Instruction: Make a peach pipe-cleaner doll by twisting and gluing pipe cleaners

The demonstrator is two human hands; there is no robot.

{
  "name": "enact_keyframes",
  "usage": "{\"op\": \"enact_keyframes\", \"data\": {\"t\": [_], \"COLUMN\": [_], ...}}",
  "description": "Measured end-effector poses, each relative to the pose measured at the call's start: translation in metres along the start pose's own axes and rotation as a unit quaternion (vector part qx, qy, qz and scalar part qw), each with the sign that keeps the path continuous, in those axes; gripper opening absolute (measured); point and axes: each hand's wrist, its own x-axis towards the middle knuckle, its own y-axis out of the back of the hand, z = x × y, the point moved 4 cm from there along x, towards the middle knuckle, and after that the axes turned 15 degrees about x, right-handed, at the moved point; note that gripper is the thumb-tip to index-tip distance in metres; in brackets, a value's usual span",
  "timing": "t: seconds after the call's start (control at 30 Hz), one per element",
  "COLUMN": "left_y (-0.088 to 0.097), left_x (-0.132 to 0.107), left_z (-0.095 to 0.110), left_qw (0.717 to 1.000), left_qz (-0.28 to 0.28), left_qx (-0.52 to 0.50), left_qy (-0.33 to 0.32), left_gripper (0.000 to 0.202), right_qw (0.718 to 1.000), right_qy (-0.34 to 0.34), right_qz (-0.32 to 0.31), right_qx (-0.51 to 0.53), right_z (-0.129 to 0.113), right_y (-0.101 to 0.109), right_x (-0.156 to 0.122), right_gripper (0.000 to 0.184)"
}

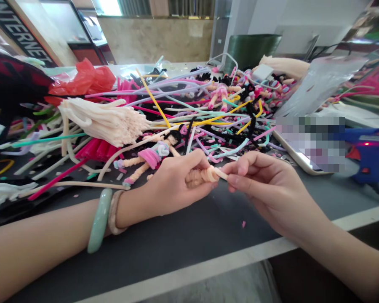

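My left hand [180, 181] is closed around a coiled peach pipe cleaner piece [202, 176], whose wound end pokes out past the thumb and forefinger. From that end a short straight length of pipe cleaner [221, 174] runs to the right. Its tip is pinched between the thumb and fingers of my right hand [262, 181]. Just beyond my left hand lies a pipe cleaner doll [150, 158] with peach limbs and pink and grey-blue clothing. Part of the coiled piece is hidden by my left fingers.
Loose pipe cleaners [189, 113] in many colours cover the back of the table [189, 244]. A cream bundle [104, 122] lies at left, near a red plastic bag [85, 80]. At right are a phone [309, 147] and a blue glue gun [369, 153] with a lit red light.
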Motion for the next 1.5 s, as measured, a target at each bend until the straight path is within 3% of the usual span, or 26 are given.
{"op": "enact_keyframes", "data": {"t": [0.47,1.0,1.23,1.5], "left_y": [0.002,0.0016,0.0007,0.002], "left_x": [0.0016,0.0038,0.0031,0.0029], "left_z": [0.0026,0.003,0.0021,0.0061], "left_qw": [1.0,0.999,0.999,0.999], "left_qz": [0.006,-0.031,-0.049,-0.037], "left_qx": [0.029,-0.013,-0.005,0.017], "left_qy": [-0.008,0.004,0.011,-0.017], "left_gripper": [0.015,0.013,0.015,0.014], "right_qw": [1.0,0.999,0.998,0.987], "right_qy": [-0.003,-0.013,-0.016,-0.068], "right_qz": [0.015,0.032,0.022,0.049], "right_qx": [0.024,0.022,0.058,0.135], "right_z": [-0.0001,-0.0001,0.0016,0.0067], "right_y": [-0.0002,0.0005,-0.0001,0.002], "right_x": [-0.0003,0.0021,0.0034,0.0049], "right_gripper": [0.021,0.023,0.025,0.041]}}
